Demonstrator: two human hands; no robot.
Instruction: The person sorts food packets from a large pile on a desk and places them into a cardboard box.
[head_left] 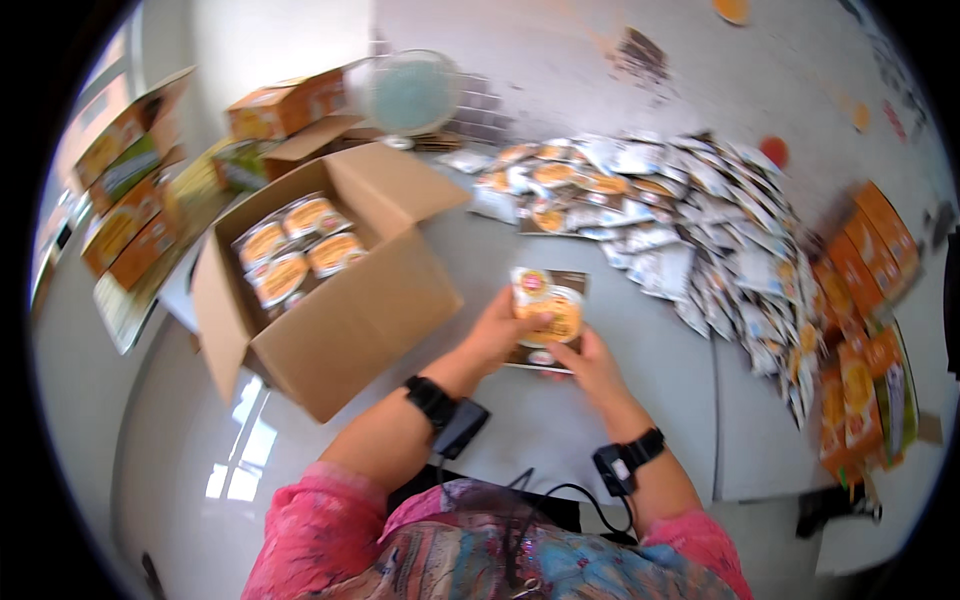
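Observation:
Both of my hands grip a flat food packet (552,315), brown and white with a picture of yellow food on its front. My left hand (497,328) closes on its left edge, thumb lying across the front. At the lower right corner, my right hand (592,368) pinches it with the thumb on the front. The packet is held over the grey table (530,430). To the left stands an open cardboard box (345,300) with its flaps spread. Inside it lie several similar packets (300,248) in rows, face up.
A large heap of packets (690,225) spreads across the table's back and right. Orange cartons (862,390) stand at the far right, others (285,105) at the back left. A round fan (413,92) stands behind the box. Cables (575,490) hang from my wrist devices.

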